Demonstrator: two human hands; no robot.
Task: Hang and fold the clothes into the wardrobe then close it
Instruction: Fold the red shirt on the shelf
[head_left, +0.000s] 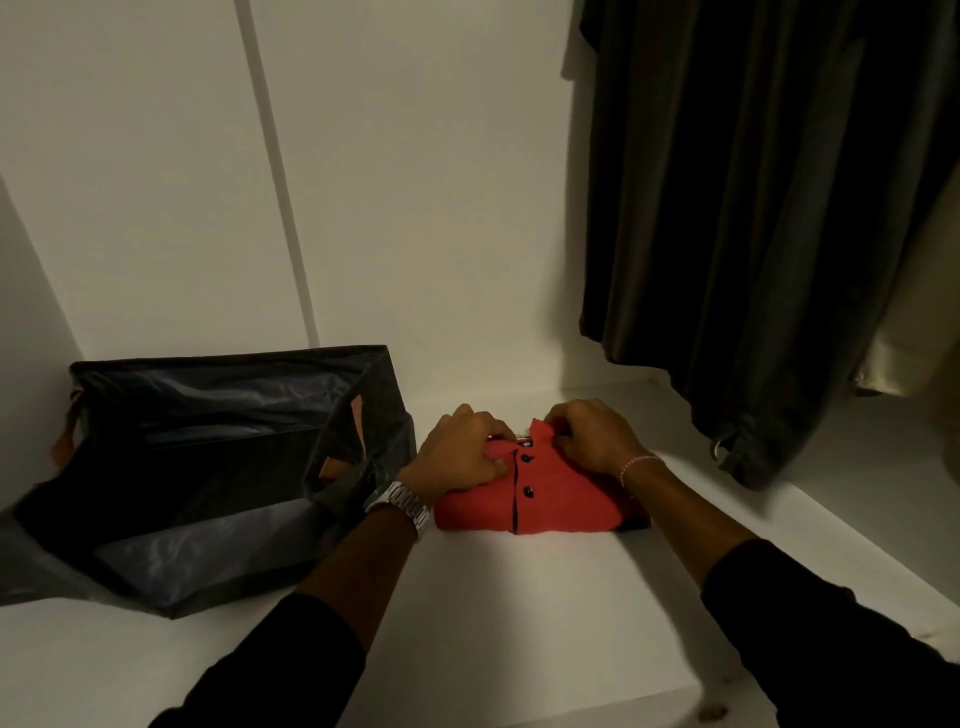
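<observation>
A folded red polo shirt (550, 501) with black buttons lies on the white wardrobe shelf (493, 623). My left hand (462, 457), a metal watch on its wrist, lies on the shirt's left half with its fingers curled at the collar. My right hand (592, 436), a thin bracelet on its wrist, pinches the red collar on the right side. Both hands sit at the far end of the shirt, by the collar.
A dark fabric storage bin (208, 467) with brown tabs stands open on the shelf to the left, touching my left wrist. Dark garments (753, 208) hang at the right, their hems just above the shelf. The white back panel (389, 208) is behind.
</observation>
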